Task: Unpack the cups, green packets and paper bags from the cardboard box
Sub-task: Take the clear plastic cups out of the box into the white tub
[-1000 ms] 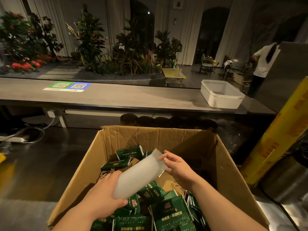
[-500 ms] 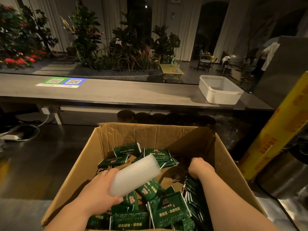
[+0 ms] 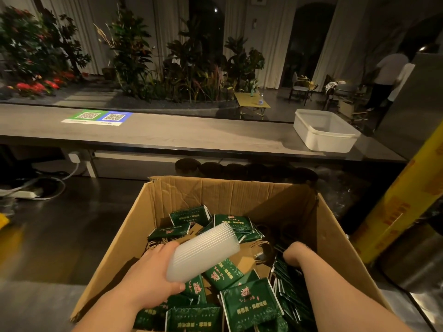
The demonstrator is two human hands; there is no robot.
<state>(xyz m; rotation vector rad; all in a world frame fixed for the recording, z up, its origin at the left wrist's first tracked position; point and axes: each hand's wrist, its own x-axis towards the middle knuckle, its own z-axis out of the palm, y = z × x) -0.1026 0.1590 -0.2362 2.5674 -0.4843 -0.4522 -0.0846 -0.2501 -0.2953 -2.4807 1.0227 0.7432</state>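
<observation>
Since a second ago the right hand (image 3: 297, 255) has let go of the stack of cups (image 3: 203, 252) and dropped into the right side of the cardboard box (image 3: 215, 195). On my feed the left hand (image 3: 148, 276) now carries the stack alone, with its thumb on the near side and its fingers curled round the far side of the lower end. The right hand shows only its knuckles. Its fingers point down among the green packets (image 3: 249, 305) and are hidden, so I cannot tell whether they grip anything.

Behind the box a long grey counter (image 3: 191, 135) bears a white tub (image 3: 323, 137) near its right end and a QR-code sheet (image 3: 98, 117) toward the left. A yellow roll (image 3: 395, 212) leans just beside the box's right wall. A power strip (image 3: 24, 194) lies on the dark floor at the left. Plants (image 3: 191, 68) and a person in a white top (image 3: 388, 75) are well beyond the counter. The stack and the left hand cover the middle of the box, and the right forearm lies across the packets by the right wall.

The stack is translucent white and ribbed by its nested rims. It is tilted with its wide end up and to the right, over the heap. The packets are dark green with pale lettering and a red emblem. Some lie flat and some stand on edge. Brown paper bags (image 3: 249, 257) with twine handles show between them, under the stack.
</observation>
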